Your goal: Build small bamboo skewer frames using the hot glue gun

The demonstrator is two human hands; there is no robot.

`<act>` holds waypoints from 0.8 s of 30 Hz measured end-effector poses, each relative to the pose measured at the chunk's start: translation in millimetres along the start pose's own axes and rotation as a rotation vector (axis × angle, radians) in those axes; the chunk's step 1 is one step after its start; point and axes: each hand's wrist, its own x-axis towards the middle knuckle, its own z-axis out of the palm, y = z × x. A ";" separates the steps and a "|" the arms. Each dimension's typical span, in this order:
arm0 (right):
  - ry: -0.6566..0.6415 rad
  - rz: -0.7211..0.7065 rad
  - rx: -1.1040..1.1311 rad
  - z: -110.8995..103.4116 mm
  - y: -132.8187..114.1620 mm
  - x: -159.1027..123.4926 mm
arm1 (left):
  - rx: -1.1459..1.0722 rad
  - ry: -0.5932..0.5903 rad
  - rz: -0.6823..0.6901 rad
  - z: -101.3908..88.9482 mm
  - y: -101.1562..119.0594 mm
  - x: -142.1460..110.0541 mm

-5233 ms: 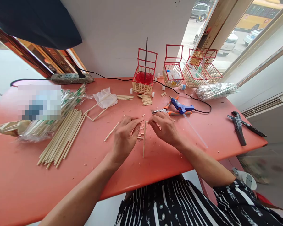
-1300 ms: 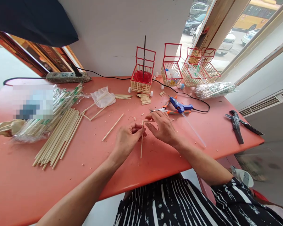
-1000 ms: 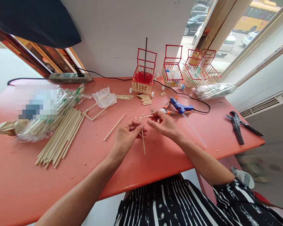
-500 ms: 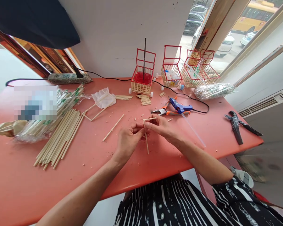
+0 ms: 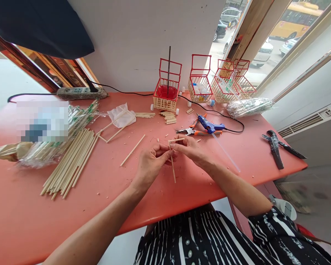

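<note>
My left hand (image 5: pixel 153 161) pinches a long wooden stick (image 5: pixel 173 171) between thumb and fingers, close to its far end. A shorter wooden stick (image 5: pixel 178 140) meets that end at roughly a right angle, and my right hand (image 5: pixel 191 150) is closed on it with the thumb near the corner. The joint itself shows just above my thumbs. On the table left of my hands lies a single loose stick (image 5: pixel 132 150). Beyond my right hand are orange-handled pliers (image 5: pixel 191 130) and a blue glue gun (image 5: pixel 211 124) with a clear glue stick (image 5: pixel 226 153) in it.
A bundle of wooden sticks (image 5: pixel 70 163) lies left, beside plastic-wrapped sticks (image 5: pixel 81 119) and a three-sided stick frame (image 5: pixel 106 141). Red-rimmed stick carts (image 5: pixel 165 103) stand at the back. Black-handled cutters (image 5: pixel 276 149) rest near the right edge. A power strip (image 5: pixel 82 92) feeds a black cord.
Five seconds ago the long stick lay on the table under my hands. My left hand then took hold of it, and my right hand closed on the shorter one. The joined pair shifted slightly right.
</note>
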 end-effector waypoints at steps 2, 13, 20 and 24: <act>0.018 0.013 -0.021 -0.9 -0.9 0.0 | -0.034 -0.022 -0.008 -0.8 -0.4 0.8; 0.014 -0.061 -0.175 -7.5 -6.4 -1.7 | -0.110 -0.079 -0.089 -3.0 3.5 1.1; -0.029 -0.083 -0.249 -16.4 -4.5 1.5 | -0.094 -0.107 -0.109 -4.8 5.6 1.3; -0.036 -0.125 -0.329 -23.2 -4.3 2.8 | -0.100 -0.152 -0.132 -8.3 6.3 2.2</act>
